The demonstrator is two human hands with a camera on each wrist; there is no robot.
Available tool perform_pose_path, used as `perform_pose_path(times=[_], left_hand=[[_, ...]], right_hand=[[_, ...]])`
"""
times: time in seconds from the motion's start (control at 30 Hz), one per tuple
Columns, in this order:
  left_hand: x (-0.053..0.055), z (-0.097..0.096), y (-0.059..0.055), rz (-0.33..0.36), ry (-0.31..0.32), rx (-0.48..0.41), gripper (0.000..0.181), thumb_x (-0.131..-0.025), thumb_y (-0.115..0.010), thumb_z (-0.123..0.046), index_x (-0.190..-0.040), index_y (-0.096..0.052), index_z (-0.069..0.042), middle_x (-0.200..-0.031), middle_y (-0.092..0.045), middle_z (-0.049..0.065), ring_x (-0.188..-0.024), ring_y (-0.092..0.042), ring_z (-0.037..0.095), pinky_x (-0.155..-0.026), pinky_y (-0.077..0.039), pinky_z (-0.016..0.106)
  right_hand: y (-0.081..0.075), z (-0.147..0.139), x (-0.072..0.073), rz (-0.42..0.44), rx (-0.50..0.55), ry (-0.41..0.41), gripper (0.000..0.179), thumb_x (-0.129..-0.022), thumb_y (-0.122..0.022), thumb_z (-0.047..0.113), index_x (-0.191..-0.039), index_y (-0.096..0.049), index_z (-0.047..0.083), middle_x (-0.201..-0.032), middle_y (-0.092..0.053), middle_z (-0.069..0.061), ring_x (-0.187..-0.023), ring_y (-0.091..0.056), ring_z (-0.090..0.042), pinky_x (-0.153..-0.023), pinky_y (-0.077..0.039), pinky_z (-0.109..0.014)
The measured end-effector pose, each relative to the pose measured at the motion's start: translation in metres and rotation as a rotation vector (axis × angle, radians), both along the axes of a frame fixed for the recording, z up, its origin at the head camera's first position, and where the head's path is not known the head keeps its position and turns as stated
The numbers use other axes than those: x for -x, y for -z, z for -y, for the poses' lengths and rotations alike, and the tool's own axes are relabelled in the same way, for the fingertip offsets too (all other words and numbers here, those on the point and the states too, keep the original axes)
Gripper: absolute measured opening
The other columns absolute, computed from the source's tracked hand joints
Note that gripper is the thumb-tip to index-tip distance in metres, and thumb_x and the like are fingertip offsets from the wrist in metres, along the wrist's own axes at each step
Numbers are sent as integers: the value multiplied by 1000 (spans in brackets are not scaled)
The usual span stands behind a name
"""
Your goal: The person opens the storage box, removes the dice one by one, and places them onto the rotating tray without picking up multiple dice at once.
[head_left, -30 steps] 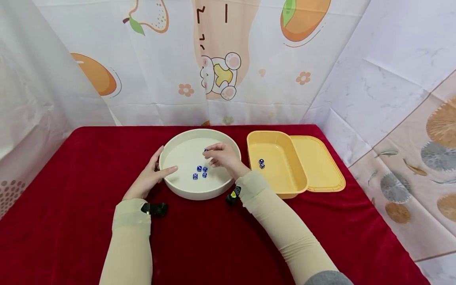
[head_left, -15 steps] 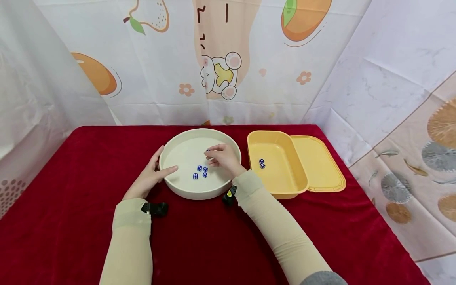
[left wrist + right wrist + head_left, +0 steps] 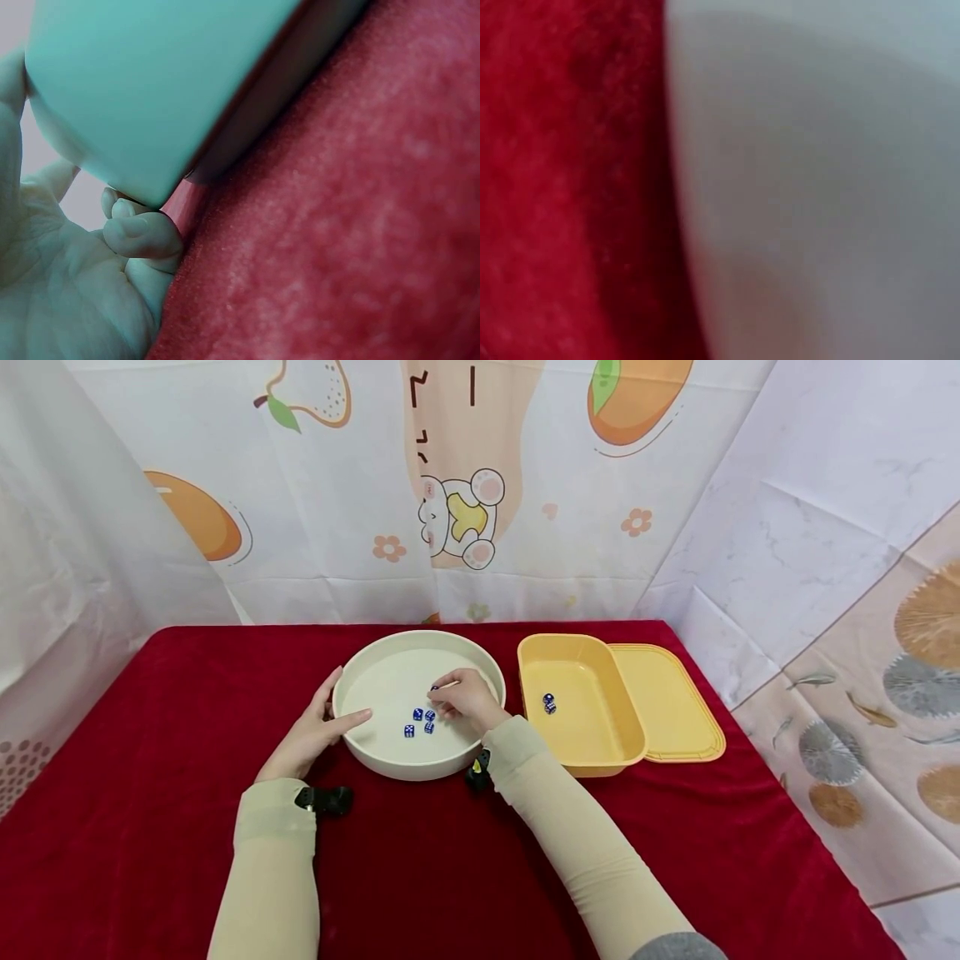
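A round cream tray (image 3: 418, 771) stands on the table. My left hand (image 3: 309, 737) holds its left side, thumb over the rim and fingers along the outer wall. In the left wrist view, curled fingers (image 3: 146, 234) meet the lower edge of the tray (image 3: 150, 90). Inside the tray, my right hand (image 3: 468, 700) pinches a blue die (image 3: 434, 688) between thumb and fingertips, mostly covered. Several blue dice (image 3: 417, 714) with white pips lie just below that hand. In the right wrist view only the blurred tray wall (image 3: 802, 165) and red cloth show.
Right of the tray stands a yellow box (image 3: 588, 735) with two blue dice (image 3: 549, 703) on its floor. Its yellow lid (image 3: 678, 710) lies flat beside it. Red cloth (image 3: 420, 860) covers the table, and a printed curtain (image 3: 330, 527) hangs behind.
My right hand has come slightly lower in the tray with the pinched die. My left hand stays on the tray, and the other dice have not moved.
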State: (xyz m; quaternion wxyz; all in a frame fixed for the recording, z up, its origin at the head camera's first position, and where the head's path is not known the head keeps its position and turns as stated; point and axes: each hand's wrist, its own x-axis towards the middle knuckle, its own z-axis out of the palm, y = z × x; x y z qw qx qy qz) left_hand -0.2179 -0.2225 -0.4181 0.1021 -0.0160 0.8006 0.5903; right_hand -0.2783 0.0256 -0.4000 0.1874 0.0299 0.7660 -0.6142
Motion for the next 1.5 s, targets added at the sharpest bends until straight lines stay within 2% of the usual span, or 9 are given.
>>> perform_pose_path(times=[0.2, 0.4, 1.23, 1.5], left_hand=[[2, 0, 1, -8, 3, 2, 99, -91, -71, -41, -160, 1, -36, -101, -39, 7, -71, -40, 12, -62, -38, 23], [3, 1, 3, 1, 3, 7, 100, -91, -70, -41, -159, 2, -37, -101, -39, 6, -70, -40, 12, -62, -39, 24], [2, 2, 0, -5, 1, 9, 100, -91, -70, -41, -159, 3, -36, -101, -38, 6, -70, -40, 12, -62, -38, 24], [2, 2, 1, 10, 3, 15, 100, -91, -69, -43, -159, 4, -38, -104, -37, 6, -72, -38, 13, -62, -38, 24]], right_hand=[[0, -1, 1, 27, -25, -27, 19, -89, -70, 4, -106, -67, -4, -66, -62, -2, -48, -53, -8, -47, -44, -17], [1, -1, -1, 15, -53, -47, 19, -89, -71, 3, -106, -69, -4, -61, -60, -3, -47, -51, -8, -47, -44, -17], [0, 1, -2, -18, -71, -59, 23, -88, -71, 1, -110, -68, -4, -63, -61, -3, -48, -51, -8, -48, -44, -17], [-3, 1, -7, -39, -68, -54, 25, -88, -71, 3, -111, -67, -3, -64, -61, -4, -48, -52, -9, -49, -45, -18]])
